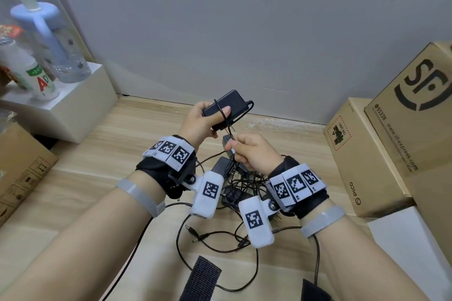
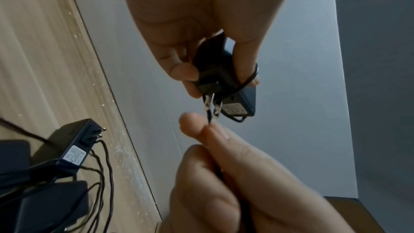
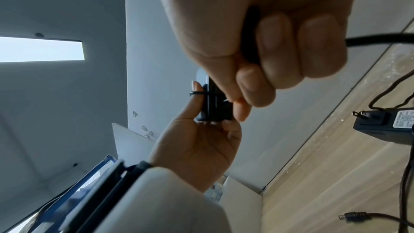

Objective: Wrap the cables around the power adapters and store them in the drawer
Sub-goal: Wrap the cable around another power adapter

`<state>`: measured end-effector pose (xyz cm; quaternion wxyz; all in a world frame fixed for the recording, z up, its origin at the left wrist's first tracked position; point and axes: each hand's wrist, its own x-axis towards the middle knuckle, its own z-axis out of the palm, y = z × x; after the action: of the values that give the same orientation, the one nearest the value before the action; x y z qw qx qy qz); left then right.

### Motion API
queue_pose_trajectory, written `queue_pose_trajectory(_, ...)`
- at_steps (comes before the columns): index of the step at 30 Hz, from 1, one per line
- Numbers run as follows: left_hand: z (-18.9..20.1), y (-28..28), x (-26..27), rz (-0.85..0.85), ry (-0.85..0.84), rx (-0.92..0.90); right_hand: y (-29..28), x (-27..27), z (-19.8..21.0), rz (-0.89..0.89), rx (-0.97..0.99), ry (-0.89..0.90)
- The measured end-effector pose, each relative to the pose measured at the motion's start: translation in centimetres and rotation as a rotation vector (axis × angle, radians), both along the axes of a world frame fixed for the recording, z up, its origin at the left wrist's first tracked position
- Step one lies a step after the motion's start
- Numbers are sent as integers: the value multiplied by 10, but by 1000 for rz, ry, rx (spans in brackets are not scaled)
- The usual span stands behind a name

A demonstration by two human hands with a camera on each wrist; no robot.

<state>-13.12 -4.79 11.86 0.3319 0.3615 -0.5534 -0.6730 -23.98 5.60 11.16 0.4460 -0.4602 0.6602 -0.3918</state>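
Observation:
My left hand (image 1: 214, 115) holds a black power adapter (image 1: 227, 104) above the wooden desk, thumb on its top face. Its thin black cable (image 1: 242, 113) loops once over the body and the thumb. In the left wrist view the adapter (image 2: 226, 79) shows its two metal prongs (image 2: 211, 104) pointing down. Just below, my right hand (image 1: 234, 148) pinches that cable between thumb and forefinger, the other fingers curled round it (image 3: 380, 39). Other black adapters and tangled cables (image 1: 234, 186) lie in a heap on the desk under my wrists. No drawer is in view.
Stacked cardboard boxes (image 1: 367, 154) stand along the right side. A white box (image 1: 80, 105) at the back left carries bottles (image 1: 49, 39). Another cardboard box (image 1: 22, 173) sits at the left edge. Loose barrel plugs (image 1: 195, 234) lie near me. A grey wall closes the back.

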Motion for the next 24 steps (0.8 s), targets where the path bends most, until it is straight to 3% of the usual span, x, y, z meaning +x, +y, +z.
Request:
queue_pose_trajectory(5, -7, -4, 1, -6, -218, -283, 1, 4, 12, 29, -83, 211)
queue_pose_trajectory(9, -12, -8, 4, -110, -457, -511, 6, 5, 36, -33, -235, 326)
queue_pose_trajectory(14, -3, -11, 6, -333, -513, -497, 2, -5, 41, -102, -267, 496)
queue_pose_trajectory(20, 9, -16, 24, -708, -253, -331, 0, -28, 27, -265, -258, 419)
queue_pose_trajectory(24, 14, -15, 27, -658, 73, -143, -2, -27, 12, -266, -243, 337)
